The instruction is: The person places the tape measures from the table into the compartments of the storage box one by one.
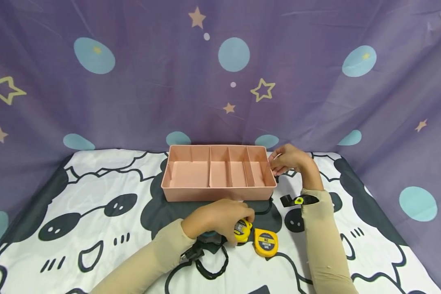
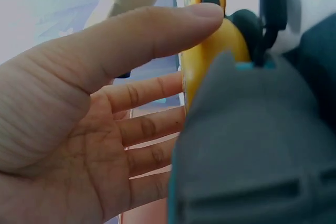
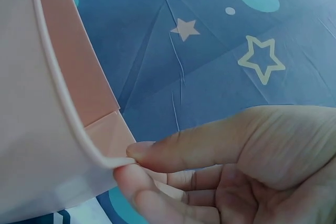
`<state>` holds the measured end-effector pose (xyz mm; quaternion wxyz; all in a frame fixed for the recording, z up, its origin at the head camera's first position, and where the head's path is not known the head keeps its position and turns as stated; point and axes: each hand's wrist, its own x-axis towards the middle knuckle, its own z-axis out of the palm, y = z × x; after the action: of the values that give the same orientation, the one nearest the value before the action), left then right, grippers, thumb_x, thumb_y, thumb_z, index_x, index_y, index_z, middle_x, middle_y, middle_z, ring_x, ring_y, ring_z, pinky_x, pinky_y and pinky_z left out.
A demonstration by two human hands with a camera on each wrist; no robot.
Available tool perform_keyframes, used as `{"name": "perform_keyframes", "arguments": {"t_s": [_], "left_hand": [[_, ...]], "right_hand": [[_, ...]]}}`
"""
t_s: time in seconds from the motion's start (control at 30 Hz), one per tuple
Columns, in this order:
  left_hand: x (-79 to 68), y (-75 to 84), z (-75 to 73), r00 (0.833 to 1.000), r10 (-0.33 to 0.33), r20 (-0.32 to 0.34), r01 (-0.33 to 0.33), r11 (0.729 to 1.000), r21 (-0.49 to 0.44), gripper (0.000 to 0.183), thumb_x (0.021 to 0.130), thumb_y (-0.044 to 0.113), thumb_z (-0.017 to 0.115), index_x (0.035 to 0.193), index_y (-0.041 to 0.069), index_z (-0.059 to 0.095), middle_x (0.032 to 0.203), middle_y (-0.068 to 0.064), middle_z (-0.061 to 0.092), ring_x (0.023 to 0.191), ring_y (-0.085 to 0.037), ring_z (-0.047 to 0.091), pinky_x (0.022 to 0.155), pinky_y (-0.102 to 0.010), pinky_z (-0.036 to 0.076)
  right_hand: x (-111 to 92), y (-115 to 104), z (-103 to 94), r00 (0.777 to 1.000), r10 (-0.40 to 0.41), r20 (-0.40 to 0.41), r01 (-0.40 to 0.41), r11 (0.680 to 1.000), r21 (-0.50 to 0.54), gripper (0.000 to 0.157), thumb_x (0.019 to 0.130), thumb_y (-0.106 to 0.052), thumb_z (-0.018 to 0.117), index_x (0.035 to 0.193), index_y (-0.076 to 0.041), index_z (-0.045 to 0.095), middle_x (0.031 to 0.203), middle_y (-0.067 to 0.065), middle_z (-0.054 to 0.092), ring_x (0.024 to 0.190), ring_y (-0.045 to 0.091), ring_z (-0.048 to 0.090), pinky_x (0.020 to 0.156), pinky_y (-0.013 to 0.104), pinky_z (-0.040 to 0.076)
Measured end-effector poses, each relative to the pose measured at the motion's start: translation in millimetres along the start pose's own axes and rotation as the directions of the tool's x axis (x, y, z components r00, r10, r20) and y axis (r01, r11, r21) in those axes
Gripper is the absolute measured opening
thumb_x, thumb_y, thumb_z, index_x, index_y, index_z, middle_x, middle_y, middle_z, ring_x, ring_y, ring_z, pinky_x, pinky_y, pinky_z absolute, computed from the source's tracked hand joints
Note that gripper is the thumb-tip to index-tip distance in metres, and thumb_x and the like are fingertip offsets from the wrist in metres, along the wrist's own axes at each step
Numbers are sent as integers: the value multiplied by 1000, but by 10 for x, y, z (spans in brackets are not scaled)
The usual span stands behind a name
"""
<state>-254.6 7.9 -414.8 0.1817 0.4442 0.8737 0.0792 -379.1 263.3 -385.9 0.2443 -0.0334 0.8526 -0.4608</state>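
Note:
My left hand [image 1: 222,218] holds a yellow tape measure [image 1: 243,230] by its side, with the thumb across its edge near a black catch in the left wrist view. A grey and teal object [image 2: 247,135] is close beside that hand and hides part of the tape measure. To the right on the cloth lies a second yellow tape measure [image 1: 266,242] with a dark label. My right hand [image 1: 290,158] pinches the right rim of a pink divided box [image 1: 218,194] between thumb and forefinger. The box's compartments hold nothing visible.
A white cloth [image 1: 106,261] with dark cartoon prints covers the table. Behind the box hangs a purple curtain [image 1: 143,102] with stars and dots. A black cable loop [image 1: 211,275] lies below the left wrist, and a small black wrist camera [image 1: 287,200] sits at the right cuff.

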Motion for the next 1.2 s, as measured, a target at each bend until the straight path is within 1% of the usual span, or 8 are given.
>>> {"name": "perform_keyframes", "arguments": {"t_s": [0.1, 0.33, 0.47, 0.67, 0.8, 0.93, 1.07, 1.2], "left_hand": [[9, 32, 26, 1000, 22, -1, -22, 1000, -4, 60, 70, 24, 94, 123, 25, 67, 116, 8, 66, 94, -6, 56, 83, -23, 51], [-5, 73, 44, 999, 25, -35, -25, 1000, 12, 59, 69, 17, 93, 122, 24, 68, 117, 9, 67, 91, -6, 53, 79, -21, 48], [-16, 87, 53, 999, 24, -39, -23, 999, 24, 59, 69, 18, 93, 123, 23, 69, 118, 8, 67, 92, -6, 55, 80, -21, 49], [-14, 104, 89, 999, 19, -45, -15, 996, 85, 59, 69, 24, 93, 123, 22, 68, 116, 7, 67, 90, -6, 55, 79, -22, 49], [-3, 98, 97, 999, 13, -29, -10, 996, 94, 59, 68, 26, 93, 121, 22, 67, 113, 8, 67, 88, -6, 53, 77, -22, 48], [21, 75, 86, 1000, 27, -2, -26, 995, 95, 58, 69, 27, 93, 120, 22, 66, 113, 8, 66, 89, -7, 53, 78, -21, 48], [53, 44, 50, 999, 43, 25, -45, 993, 106, 58, 71, 28, 92, 122, 24, 65, 115, 9, 65, 92, -6, 54, 82, -21, 50], [85, 21, -9, 998, 57, 30, -60, 990, 127, 58, 73, 30, 90, 124, 24, 65, 117, 8, 65, 94, -7, 56, 85, -23, 51]], "right_hand": [[-11, -25, 9, 1000, 5, 2, -5, 1000, -8, 25, 92, 1, 65, 113, 13, 59, 77, 4, 69, 64, 12, 68, 68, 30, 61], [-7, -39, 22, 1000, -13, 3, 13, 1000, -20, 26, 92, 1, 64, 114, 13, 58, 77, 6, 69, 64, 12, 68, 67, 29, 61], [-6, -40, 46, 1000, -24, 4, 24, 1000, -21, 25, 92, 1, 63, 113, 14, 58, 75, 6, 69, 64, 13, 68, 67, 29, 61], [7, -15, 94, 1000, -19, 4, 19, 1000, -14, 23, 92, 3, 62, 112, 14, 58, 75, 6, 69, 62, 13, 67, 65, 29, 61], [9, -14, 137, 1000, -22, 10, 22, 1000, -18, 22, 93, 2, 61, 111, 14, 57, 74, 5, 68, 63, 12, 66, 67, 30, 61], [-5, -12, 148, 1000, -22, 14, 23, 999, -30, 22, 93, 1, 61, 110, 14, 57, 74, 4, 67, 63, 12, 66, 69, 31, 62], [-20, -22, 108, 1000, -26, 11, 27, 999, -43, 23, 92, 1, 61, 111, 14, 58, 76, 5, 67, 64, 13, 66, 70, 32, 62], [-40, -64, 41, 999, -37, -8, 36, 997, -61, 22, 93, -1, 61, 110, 13, 58, 79, 7, 68, 65, 15, 67, 72, 36, 62]]}}
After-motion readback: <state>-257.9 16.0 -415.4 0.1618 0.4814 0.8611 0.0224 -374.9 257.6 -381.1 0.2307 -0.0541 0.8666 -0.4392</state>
